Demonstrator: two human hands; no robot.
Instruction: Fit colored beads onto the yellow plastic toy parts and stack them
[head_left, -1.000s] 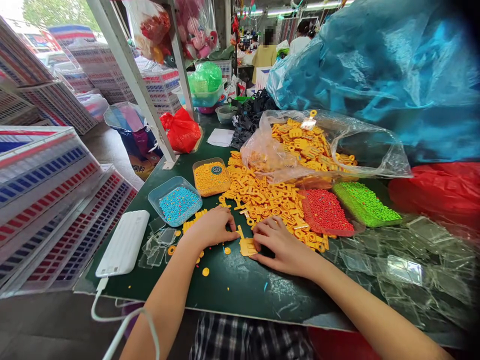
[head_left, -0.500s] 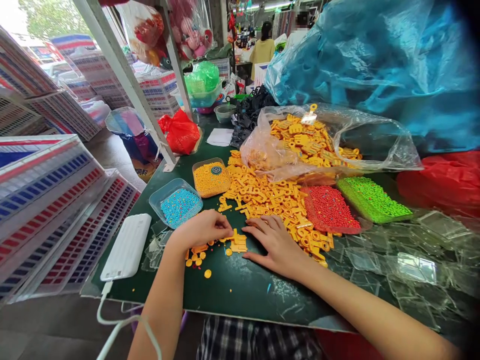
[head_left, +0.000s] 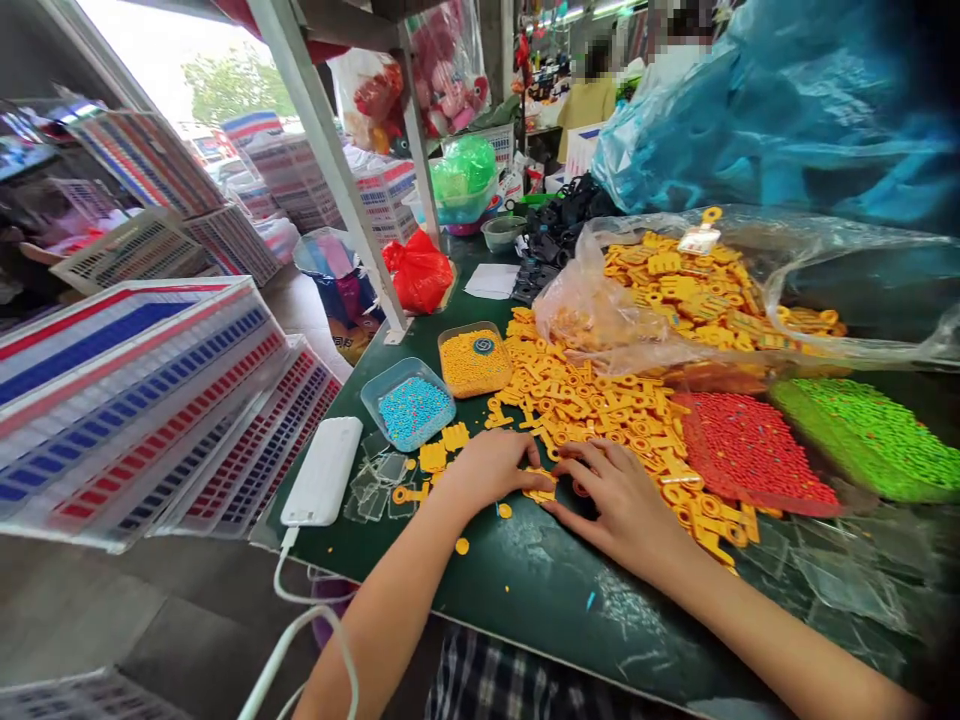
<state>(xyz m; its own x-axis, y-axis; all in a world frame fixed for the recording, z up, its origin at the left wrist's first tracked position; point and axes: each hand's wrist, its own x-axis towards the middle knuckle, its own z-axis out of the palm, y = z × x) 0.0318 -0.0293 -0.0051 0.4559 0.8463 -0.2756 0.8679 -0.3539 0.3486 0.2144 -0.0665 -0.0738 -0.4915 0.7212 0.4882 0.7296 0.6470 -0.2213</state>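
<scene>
Green tabletop (head_left: 525, 600); left hand (head_left: 495, 465) and right hand (head_left: 624, 498) close together at a yellow piece (head_left: 538, 493); firm grip cannot be told; suggest steadying both edges, keeping it level.

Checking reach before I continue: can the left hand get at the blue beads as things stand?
Probably yes: the blue beads sit in an uncovered tray close to the left hand, with only low yellow pieces between.

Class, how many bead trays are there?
4: blue tray and yellow tray, left of the yellow pile; red tray and green tray, right of it. Others may be hidden.
</scene>
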